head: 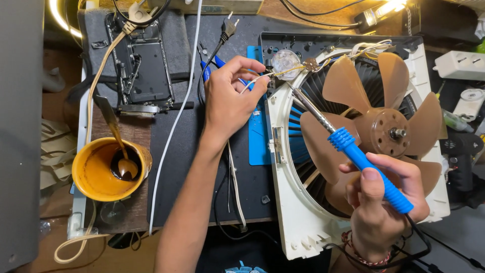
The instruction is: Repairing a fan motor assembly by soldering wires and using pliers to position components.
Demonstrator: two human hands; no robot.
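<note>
Right hand (381,205): closed in a pen grip around the blue ribbed handle of a soldering iron (353,151), whose metal shaft slants up to a tip near the fan's upper left rim. Left hand (230,96): thumb and forefinger pinched shut on a thin wire (260,79) running to that same joint, beside a small clear round part (286,64). Fan (364,131): white square frame with brown translucent blades, lying flat at the desk's right edge. The iron looks light and stiff, hot at the metal end, and is safely held only by its handle; the wire looks limp and fine, best taken close to its free end. Cup (103,167): orange, holding dark paste and a stick, at the left edge. Opened phone (141,63) on a grey mat at the far left corner; white cord (174,126) across the dark desk (194,151). The tip's exact contact point is too small to make out; the iron's cord and the fan's right side are cut off.
</note>
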